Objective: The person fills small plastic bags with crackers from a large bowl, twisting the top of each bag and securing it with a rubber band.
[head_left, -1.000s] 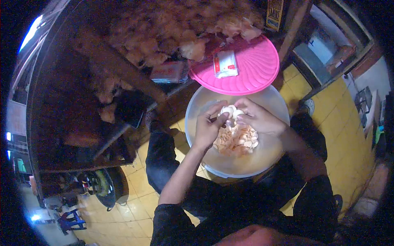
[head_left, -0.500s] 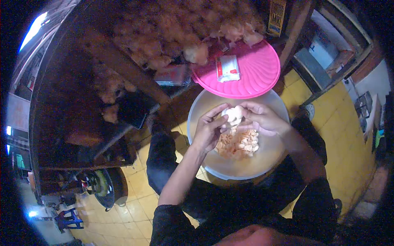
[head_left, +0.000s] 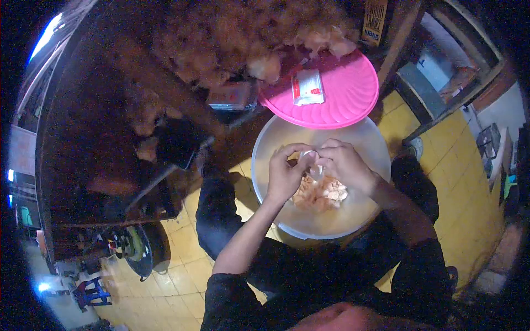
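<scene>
Over a large translucent tub (head_left: pixel 356 207) between my legs, both hands are close together with the fingers curled in. My left hand (head_left: pixel 288 174) pinches a small whitish piece (head_left: pixel 310 154), mostly hidden by the fingers. From the other side my right hand (head_left: pixel 348 165) has its fingertips closed against the same piece. I cannot make out what it is. Beneath the hands, pale orange and cream pieces (head_left: pixel 331 193) lie in a heap at the bottom of the tub.
A pink lid (head_left: pixel 350 96) rests at the tub's far rim with a white-and-red packet (head_left: pixel 307 88) on it. Beyond is a dark wooden shelf holding a heap of brownish lumps (head_left: pixel 204 44). A labelled box (head_left: pixel 374 22) stands there. A dark pan (head_left: pixel 141 251) is at left, above yellow floor tiles (head_left: pixel 185 243).
My fingers have closed in further around the whitish piece, so less of it shows. My right hand has turned, its back now facing up. The tub and lid appear slightly higher in view.
</scene>
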Demonstrator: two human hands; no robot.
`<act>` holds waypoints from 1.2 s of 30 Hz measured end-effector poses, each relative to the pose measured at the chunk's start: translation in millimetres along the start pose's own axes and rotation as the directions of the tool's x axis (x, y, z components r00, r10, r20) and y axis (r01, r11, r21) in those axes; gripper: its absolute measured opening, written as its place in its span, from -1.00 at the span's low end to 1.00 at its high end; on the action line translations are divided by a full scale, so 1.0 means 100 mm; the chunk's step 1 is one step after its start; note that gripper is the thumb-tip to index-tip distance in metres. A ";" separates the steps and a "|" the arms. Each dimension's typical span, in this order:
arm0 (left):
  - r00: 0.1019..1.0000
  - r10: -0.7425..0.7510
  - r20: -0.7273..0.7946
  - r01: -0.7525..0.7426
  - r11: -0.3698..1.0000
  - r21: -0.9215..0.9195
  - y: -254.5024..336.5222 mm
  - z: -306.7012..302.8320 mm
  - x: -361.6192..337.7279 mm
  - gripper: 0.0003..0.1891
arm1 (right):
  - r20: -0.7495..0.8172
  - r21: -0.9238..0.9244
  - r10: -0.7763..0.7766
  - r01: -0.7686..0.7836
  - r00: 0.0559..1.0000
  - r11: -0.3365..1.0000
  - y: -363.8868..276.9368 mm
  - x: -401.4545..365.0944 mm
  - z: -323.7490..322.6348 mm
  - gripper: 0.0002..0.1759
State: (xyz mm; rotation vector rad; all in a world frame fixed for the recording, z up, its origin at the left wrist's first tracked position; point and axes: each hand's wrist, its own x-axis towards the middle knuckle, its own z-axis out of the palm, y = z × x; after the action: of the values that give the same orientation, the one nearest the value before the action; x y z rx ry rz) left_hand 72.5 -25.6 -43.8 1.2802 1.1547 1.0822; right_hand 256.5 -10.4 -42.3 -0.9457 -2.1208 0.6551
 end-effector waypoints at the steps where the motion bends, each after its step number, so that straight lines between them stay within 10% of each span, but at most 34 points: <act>1: 0.999 0.043 -0.022 -0.041 0.997 0.062 -0.02 0.00 0.00 -0.85 | -0.046 -0.020 0.026 -0.027 0.999 0.999 -0.02 0.01 0.00 -0.88; 6: 0.997 0.023 -0.069 -0.006 0.971 0.238 -0.07 -0.14 0.04 -0.80 | 0.042 0.047 0.251 -0.253 0.967 0.966 -0.01 0.05 -0.03 -0.90; 10: 0.906 0.423 0.025 -0.327 0.659 0.677 0.22 -0.53 0.09 -0.76 | 0.475 0.365 0.456 -0.640 0.753 0.676 0.38 0.01 0.04 -0.71; 12: 0.916 0.402 -0.001 -0.317 0.725 0.612 0.25 -0.69 0.10 -0.75 | 0.638 0.043 -0.075 0.062 0.766 0.997 0.72 0.03 0.22 -0.54; 13: 0.918 0.397 -0.010 -0.310 0.730 0.609 0.27 -0.73 0.09 -0.75 | 0.824 -0.167 0.148 -0.015 0.547 0.986 0.63 0.13 0.20 -0.43; 14: 0.911 0.412 -0.021 -0.313 0.722 0.617 0.30 -0.75 0.08 -0.75 | 0.829 -0.167 0.148 -0.013 0.539 0.986 0.68 0.18 0.33 -0.43; 16: 0.906 0.420 -0.047 -0.304 0.724 0.619 0.32 -0.78 0.05 -0.76 | 0.812 -0.580 0.576 0.021 0.091 0.814 0.92 0.21 0.68 -0.50; 17: 0.909 0.411 -0.063 -0.282 0.721 0.633 0.32 -0.79 0.05 -0.77 | 0.771 -0.637 0.637 0.056 0.026 0.769 1.03 0.22 0.83 -0.50; 26: 0.924 0.340 -0.175 -0.165 0.767 0.620 0.42 -1.09 -0.09 -0.85 | 0.751 -0.593 0.602 -0.123 0.272 0.796 1.72 -0.06 1.94 -0.52; 36: 0.944 0.312 -0.111 -0.195 0.794 0.576 0.43 -1.04 -0.11 -0.80 | 0.931 -0.336 0.352 -0.150 0.097 0.930 1.29 -0.35 1.69 -0.53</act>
State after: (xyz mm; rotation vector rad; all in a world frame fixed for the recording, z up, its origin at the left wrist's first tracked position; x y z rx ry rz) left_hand -30.3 -23.0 3.9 1.8622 1.5609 1.1279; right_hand 196.9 13.9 -248.4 -1.1147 -3.2473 1.7251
